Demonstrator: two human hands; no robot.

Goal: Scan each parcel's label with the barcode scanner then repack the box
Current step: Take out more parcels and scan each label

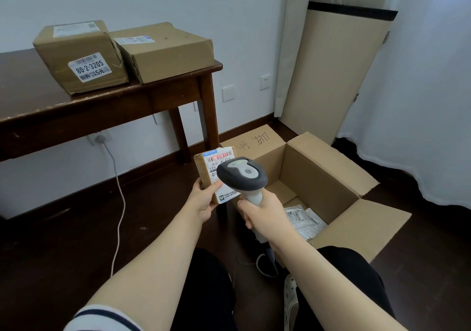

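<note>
White, dark-striped sleeve (102, 318) at the nearest edge, with black trousers and a white perforated shoe (290, 295) close by on the dark wooden floor (63, 241). Further out, the right grip (262, 216) wrapped firmly round the pale handle of a grey-and-white plastic barcode scanner (242, 175), head pointed away at a small brown cardboard parcel (204, 172). Just left of it, the left grip (204, 200) holding that parcel upright in the air by its lower part, thumb on the white shipping label (220, 164). Red scan line (220, 156) across the barcode at the label's top.

Right of both, on the floor, a large open brown cardboard box (318, 177), flaps spread, handwriting on one far flap. Inside, at its near end, flat white plastic mailers (303, 219) with printed labels.

Beyond, a dark brown wooden tabletop (38, 106) carrying two more brown cardboard parcels, touching side by side: the left parcel (84, 42) bearing a white sticker (90, 67) marked 80-2-3205, the right parcel (165, 52) labelled on top. Under the tabletop, a white cord (119, 203) trailing from a wall socket across the floor. Farthest back, a tall tan cardboard sheet (331, 75) against the wall, beside a white curtain (420, 75).
</note>
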